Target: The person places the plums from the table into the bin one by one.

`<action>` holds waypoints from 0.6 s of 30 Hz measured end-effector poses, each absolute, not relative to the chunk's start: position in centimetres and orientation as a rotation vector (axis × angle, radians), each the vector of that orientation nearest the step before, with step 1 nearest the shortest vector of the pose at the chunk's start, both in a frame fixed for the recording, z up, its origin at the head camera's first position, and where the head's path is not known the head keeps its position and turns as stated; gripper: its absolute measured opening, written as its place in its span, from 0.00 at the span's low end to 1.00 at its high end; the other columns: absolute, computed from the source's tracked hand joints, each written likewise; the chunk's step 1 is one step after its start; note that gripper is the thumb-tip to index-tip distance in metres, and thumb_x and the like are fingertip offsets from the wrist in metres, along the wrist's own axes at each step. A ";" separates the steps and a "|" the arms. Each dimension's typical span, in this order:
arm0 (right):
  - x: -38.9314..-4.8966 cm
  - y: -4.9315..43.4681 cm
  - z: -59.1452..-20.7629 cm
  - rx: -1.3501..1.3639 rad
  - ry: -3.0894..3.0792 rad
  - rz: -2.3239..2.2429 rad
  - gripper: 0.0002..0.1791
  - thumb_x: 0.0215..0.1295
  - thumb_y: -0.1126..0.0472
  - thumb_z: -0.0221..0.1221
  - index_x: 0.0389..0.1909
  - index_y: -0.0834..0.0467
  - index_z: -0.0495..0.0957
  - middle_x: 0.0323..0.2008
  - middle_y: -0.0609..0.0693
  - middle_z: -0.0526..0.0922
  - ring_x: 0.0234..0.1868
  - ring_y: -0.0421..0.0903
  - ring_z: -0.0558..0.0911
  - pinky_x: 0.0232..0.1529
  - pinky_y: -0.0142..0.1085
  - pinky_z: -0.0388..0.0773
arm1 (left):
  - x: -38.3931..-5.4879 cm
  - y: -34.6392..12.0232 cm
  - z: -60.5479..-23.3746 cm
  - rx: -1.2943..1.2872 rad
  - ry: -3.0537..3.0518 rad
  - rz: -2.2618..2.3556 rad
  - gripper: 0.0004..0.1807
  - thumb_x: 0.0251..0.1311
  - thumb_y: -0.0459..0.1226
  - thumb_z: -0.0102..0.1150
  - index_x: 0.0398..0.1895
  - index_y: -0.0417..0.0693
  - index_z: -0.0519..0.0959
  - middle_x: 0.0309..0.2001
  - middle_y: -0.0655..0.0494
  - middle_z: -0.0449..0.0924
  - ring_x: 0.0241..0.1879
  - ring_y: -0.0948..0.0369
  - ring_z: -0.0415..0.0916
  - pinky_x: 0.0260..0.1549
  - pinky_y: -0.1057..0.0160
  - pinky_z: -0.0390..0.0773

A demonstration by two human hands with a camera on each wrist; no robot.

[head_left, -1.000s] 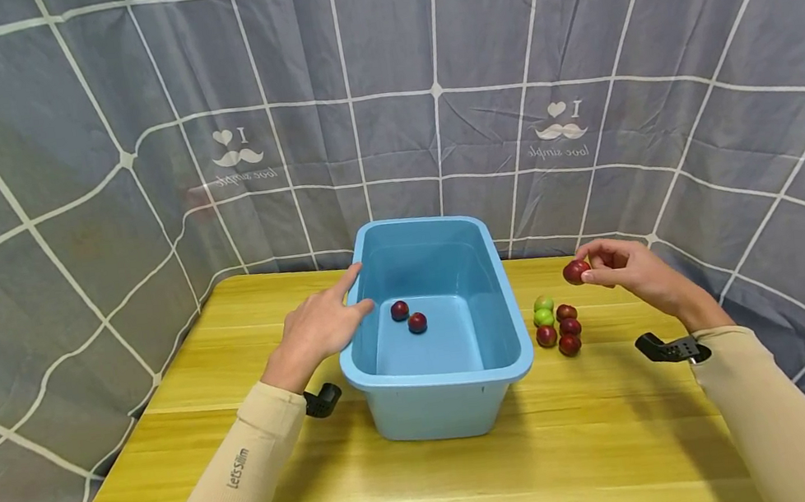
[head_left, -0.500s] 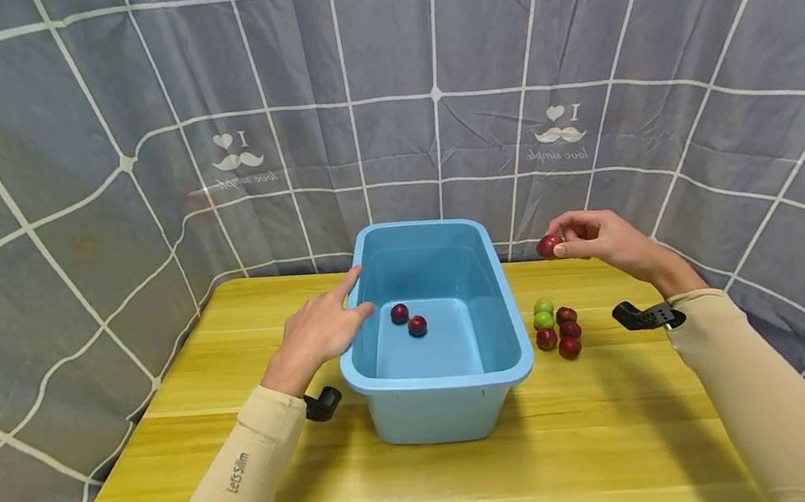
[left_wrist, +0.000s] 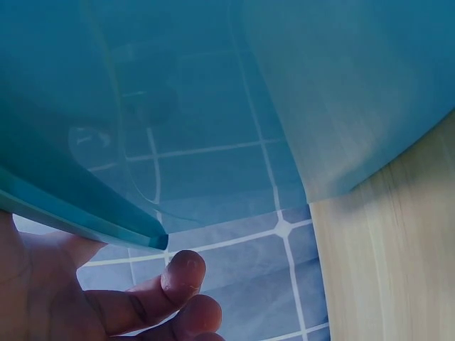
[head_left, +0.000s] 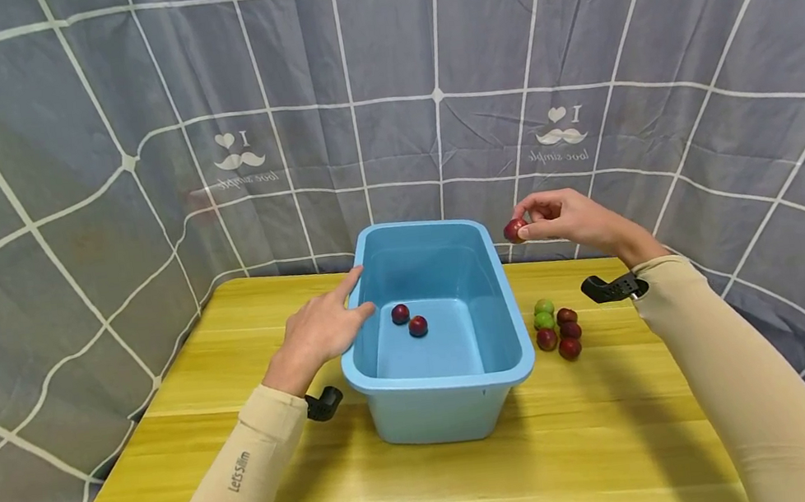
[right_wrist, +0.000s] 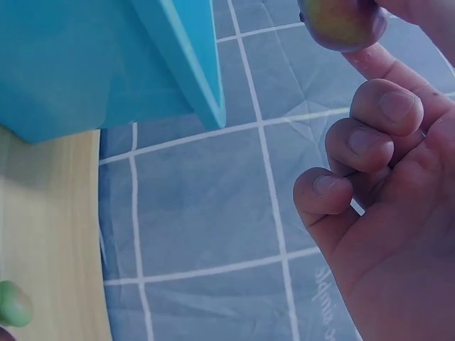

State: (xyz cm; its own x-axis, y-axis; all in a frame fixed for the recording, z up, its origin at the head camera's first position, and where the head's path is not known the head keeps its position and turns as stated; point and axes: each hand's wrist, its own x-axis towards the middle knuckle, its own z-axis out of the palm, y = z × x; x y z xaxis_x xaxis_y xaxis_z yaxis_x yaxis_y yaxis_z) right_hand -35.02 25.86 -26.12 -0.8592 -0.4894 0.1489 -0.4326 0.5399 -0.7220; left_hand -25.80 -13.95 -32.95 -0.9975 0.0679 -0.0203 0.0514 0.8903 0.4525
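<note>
A light blue plastic tub stands on the table, with two dark red plums on its floor. My left hand holds the tub's left rim, thumb over the inner side; in the left wrist view, other fingers hang loosely below the rim outside. Raised just beyond the tub's right rim, my right hand pinches a red plum between thumb and fingertips. The right wrist view shows this plum's yellowish-green underside and the remaining fingers curled beneath.
Right of the tub, several dark red plums and two green ones sit grouped on the wooden table. A grey curtain with white grid lines hangs behind and at both sides. Each wrist wears a black camera mount.
My right hand has lifted the plum and carried it left, from above the table by the plum group to near the tub's right rim. My left hand has stayed on the tub.
</note>
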 end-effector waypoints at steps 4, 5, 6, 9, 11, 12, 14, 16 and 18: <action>-35.8 24.8 -25.2 -0.805 2.682 -1.208 0.16 0.67 0.55 0.66 0.51 0.56 0.80 0.27 0.50 0.71 0.29 0.45 0.69 0.34 0.36 0.67 | -25.8 -13.9 -33.0 0.092 3.013 0.730 0.39 0.69 0.61 0.43 0.81 0.76 0.45 0.70 0.45 0.70 0.47 0.47 0.78 0.27 0.55 0.72; -36.0 24.5 -25.0 -0.804 2.685 -1.198 0.16 0.66 0.54 0.66 0.51 0.56 0.81 0.27 0.50 0.71 0.29 0.45 0.68 0.34 0.36 0.67 | -25.8 -13.9 -32.9 0.091 3.013 0.730 0.39 0.69 0.60 0.42 0.81 0.76 0.45 0.70 0.44 0.71 0.46 0.48 0.78 0.27 0.55 0.72; -36.2 24.1 -24.8 -0.802 2.693 -1.180 0.16 0.66 0.54 0.67 0.51 0.56 0.81 0.27 0.52 0.71 0.29 0.45 0.69 0.35 0.36 0.68 | -25.8 -13.9 -32.9 0.090 3.014 0.727 0.39 0.69 0.60 0.42 0.81 0.76 0.45 0.69 0.44 0.71 0.44 0.48 0.78 0.26 0.55 0.72; -36.7 23.1 -24.2 -0.793 2.707 -1.114 0.17 0.65 0.50 0.67 0.50 0.53 0.82 0.30 0.54 0.75 0.33 0.47 0.71 0.40 0.39 0.70 | -25.8 -13.8 -32.7 0.088 3.022 0.718 0.39 0.69 0.61 0.42 0.81 0.76 0.45 0.69 0.44 0.71 0.44 0.48 0.78 0.27 0.55 0.72; -37.0 22.3 -23.9 -0.784 2.705 -1.065 0.18 0.64 0.46 0.68 0.49 0.51 0.82 0.33 0.55 0.77 0.37 0.49 0.73 0.44 0.43 0.71 | -25.7 -13.8 -32.6 0.088 3.030 0.705 0.39 0.69 0.61 0.42 0.81 0.76 0.45 0.70 0.45 0.71 0.46 0.48 0.78 0.28 0.54 0.72; -37.1 21.9 -23.8 -0.781 2.699 -1.045 0.18 0.63 0.45 0.68 0.49 0.50 0.82 0.34 0.55 0.78 0.38 0.50 0.73 0.45 0.44 0.71 | -25.7 -13.8 -32.6 0.088 3.032 0.699 0.39 0.68 0.61 0.42 0.81 0.76 0.45 0.70 0.45 0.71 0.47 0.47 0.78 0.28 0.54 0.72; -37.4 21.1 -23.6 -0.786 2.681 -1.007 0.19 0.62 0.43 0.68 0.48 0.48 0.82 0.33 0.54 0.76 0.38 0.51 0.73 0.44 0.45 0.70 | -25.7 -13.8 -32.6 0.088 3.034 0.691 0.39 0.68 0.61 0.42 0.81 0.76 0.45 0.70 0.45 0.71 0.49 0.47 0.78 0.29 0.53 0.73; -37.5 20.4 -23.5 -0.792 2.672 -0.971 0.19 0.61 0.41 0.68 0.48 0.46 0.82 0.31 0.53 0.74 0.35 0.50 0.72 0.43 0.44 0.69 | -25.7 -13.8 -32.7 0.089 3.037 0.681 0.39 0.68 0.61 0.42 0.81 0.76 0.45 0.70 0.46 0.71 0.50 0.46 0.78 0.30 0.52 0.73; -37.8 19.7 -23.4 -0.811 2.657 -0.953 0.19 0.61 0.42 0.68 0.48 0.47 0.82 0.28 0.53 0.72 0.32 0.49 0.70 0.41 0.43 0.67 | -25.6 -13.8 -32.7 0.088 3.035 0.681 0.39 0.68 0.61 0.42 0.81 0.76 0.45 0.71 0.46 0.70 0.51 0.46 0.78 0.31 0.52 0.73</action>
